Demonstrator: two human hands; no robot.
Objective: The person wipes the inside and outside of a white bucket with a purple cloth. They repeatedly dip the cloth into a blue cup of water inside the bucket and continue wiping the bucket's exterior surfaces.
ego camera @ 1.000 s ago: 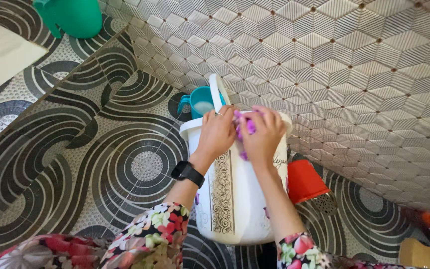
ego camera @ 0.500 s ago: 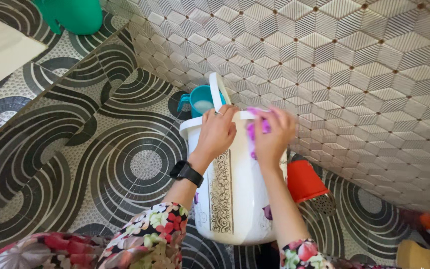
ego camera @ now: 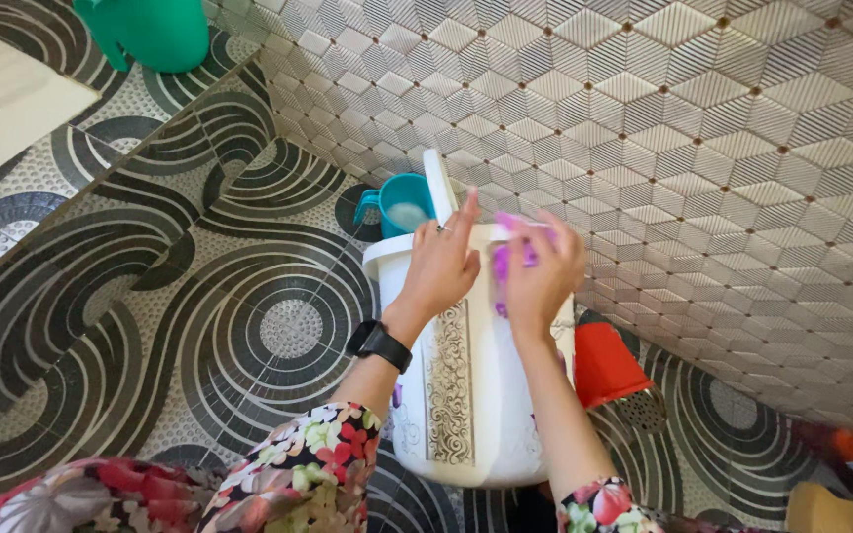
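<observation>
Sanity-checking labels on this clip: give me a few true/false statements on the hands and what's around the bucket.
1. The right hand holds a purple cloth at the rim of the white bucket. True.
2. The left hand grips the teal mug. False: it rests on the bucket's rim; the mug stands on the floor behind the bucket.
3. A black watch sits on the left wrist. True.
4. The red container lies left of the bucket. False: it lies to its right, by the wall.
5. The bucket's handle stands raised. True.
</observation>
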